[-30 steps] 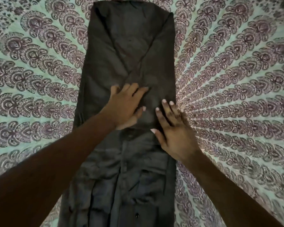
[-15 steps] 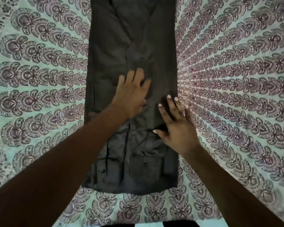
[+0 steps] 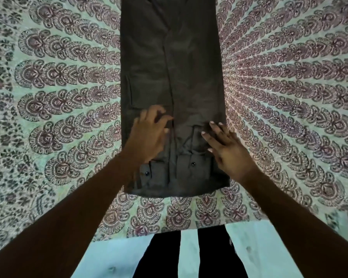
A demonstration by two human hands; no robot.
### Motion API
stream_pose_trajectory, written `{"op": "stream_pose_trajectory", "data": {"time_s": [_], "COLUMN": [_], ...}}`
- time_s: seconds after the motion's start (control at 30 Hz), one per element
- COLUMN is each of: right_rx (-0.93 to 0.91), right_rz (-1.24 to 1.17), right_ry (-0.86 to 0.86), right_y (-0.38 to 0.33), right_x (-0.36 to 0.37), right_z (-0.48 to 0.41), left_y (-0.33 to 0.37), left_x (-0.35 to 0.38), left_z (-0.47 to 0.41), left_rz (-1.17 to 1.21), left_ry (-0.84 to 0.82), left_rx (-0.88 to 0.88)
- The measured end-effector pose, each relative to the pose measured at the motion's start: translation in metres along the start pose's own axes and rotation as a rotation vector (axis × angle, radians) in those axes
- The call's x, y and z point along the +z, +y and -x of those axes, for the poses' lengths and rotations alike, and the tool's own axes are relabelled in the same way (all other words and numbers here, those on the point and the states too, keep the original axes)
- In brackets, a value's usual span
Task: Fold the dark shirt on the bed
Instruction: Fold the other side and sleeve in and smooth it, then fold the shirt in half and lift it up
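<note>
A dark shirt [image 3: 175, 77] lay flat on a bed covered by a patterned bedspread [image 3: 58, 97] of pale green with maroon fan motifs. The shirt was already folded into 1 long narrow strip, its sides turned inward and meeting along a centre seam, and it ran from the person's end of the bedspread up out of view. At the shirt's near end, 2 small dark buttons showed: 1 button [image 3: 147, 173] toward the left edge, another [image 3: 193, 163] right of centre.

The left hand [image 3: 149, 135] rested on the shirt left of the seam, fingers slightly curled and gripping nothing. The right hand [image 3: 227, 151] lay flat and open across the shirt's right edge, also holding nothing.

The cloth looked light, thin and limp, with soft creases bunched between the hands, so it would probably sag and slide unless supported. The near hem, pinched at both corners, seemed the best place to take hold for folding the strip up over itself. The folded sides might fall open if lifted by 1 corner only.
</note>
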State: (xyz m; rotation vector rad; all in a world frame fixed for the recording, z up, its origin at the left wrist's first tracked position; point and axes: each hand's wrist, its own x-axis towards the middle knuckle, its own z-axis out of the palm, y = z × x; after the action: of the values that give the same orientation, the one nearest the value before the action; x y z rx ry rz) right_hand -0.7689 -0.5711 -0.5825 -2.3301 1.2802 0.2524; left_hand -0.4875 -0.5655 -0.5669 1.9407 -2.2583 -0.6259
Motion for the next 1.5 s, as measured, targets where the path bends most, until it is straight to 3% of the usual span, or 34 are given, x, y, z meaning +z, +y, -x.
{"op": "stream_pose_trajectory", "data": {"time_s": [0.1, 0.17, 0.27, 0.37, 0.5, 0.63, 0.83, 0.97, 1.03, 1.13, 1.2, 1.27, 1.4, 1.5], "right_rx": [-0.1, -0.08, 0.197, 0.515, 0.65, 0.713, 0.638, 0.563, 0.493, 0.294, 0.106, -0.098, -0.438, -0.54], "right_rz": [0.085, 0.07, -0.154, -0.428, -0.644, -0.688, -0.717, -0.751, -0.693, -0.347, 0.05, 0.284, 0.406, 0.42], "right_ry": [-0.111, -0.033, 0.158, 0.252, 0.328, 0.363, 0.254, 0.144, 0.082, 0.032, -0.032, -0.091, -0.125, -0.194], "right_y": [0.012, 0.005, -0.015, -0.029, -0.043, -0.043, -0.035, -0.027, -0.024, -0.012, 0.005, 0.022, 0.042, 0.04], "right_x": [-0.003, -0.003, 0.01, 0.024, 0.037, 0.04, 0.028, 0.024, 0.021, 0.011, 0.004, -0.006, -0.015, -0.018], "right_z": [0.014, 0.025, 0.033, 0.028, 0.023, 0.027, 0.032, 0.028, 0.03, 0.032, 0.035, 0.032, 0.015, 0.001], "left_y": [-0.032, -0.044, -0.042, -0.038, -0.03, -0.029, -0.034, -0.038, -0.043, -0.058, -0.069, -0.077, -0.087, -0.088], "left_x": [-0.003, -0.003, 0.01, 0.027, 0.036, 0.04, 0.044, 0.039, 0.03, 0.017, 0.01, 0.006, 0.002, 0.002], "left_z": [0.044, 0.076, 0.104, 0.11, 0.108, 0.105, 0.11, 0.114, 0.113, 0.113, 0.114, 0.115, 0.105, 0.095], "left_rz": [0.04, 0.11, 0.234, 0.299, 0.375, 0.451, 0.473, 0.328, 0.264, -0.061, -0.149, -0.205, -0.206, -0.156], "left_ry": [0.009, -0.056, -0.153, -0.135, -0.077, -0.037, -0.03, 0.031, -0.055, -0.176, -0.21, -0.246, -0.233, -0.204], "left_rx": [-0.09, -0.113, -0.146, -0.196, -0.272, -0.304, -0.236, -0.119, -0.128, 0.066, 0.11, 0.133, 0.185, 0.206]}}
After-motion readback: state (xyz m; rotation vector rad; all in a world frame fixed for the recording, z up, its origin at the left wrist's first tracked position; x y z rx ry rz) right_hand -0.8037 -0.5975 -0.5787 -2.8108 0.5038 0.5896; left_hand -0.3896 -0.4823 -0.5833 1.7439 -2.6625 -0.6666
